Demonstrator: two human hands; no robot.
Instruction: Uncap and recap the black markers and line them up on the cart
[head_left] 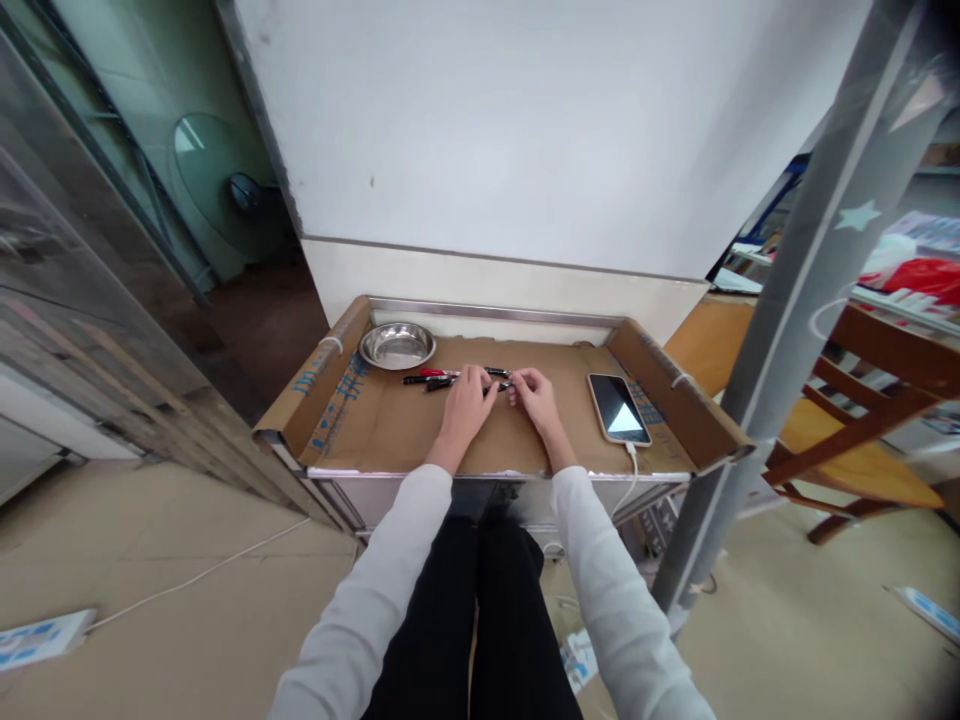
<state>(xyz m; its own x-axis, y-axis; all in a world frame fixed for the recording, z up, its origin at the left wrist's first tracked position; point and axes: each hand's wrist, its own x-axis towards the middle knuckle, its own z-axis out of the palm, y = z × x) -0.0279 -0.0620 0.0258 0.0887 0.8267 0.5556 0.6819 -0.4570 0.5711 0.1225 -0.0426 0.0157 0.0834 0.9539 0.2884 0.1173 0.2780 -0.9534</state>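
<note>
Here, to the right of the metal bowl [397,347], the left hand [466,402] and the right hand [535,396], both with fingers curled together, pinched one black pen [504,386], while the red pen [438,373] lay nearer that bowl.

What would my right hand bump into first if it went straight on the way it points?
Probably the far black pen, lying just past your right hand, which points forward and leftward; the exact gap is unclear.
</note>
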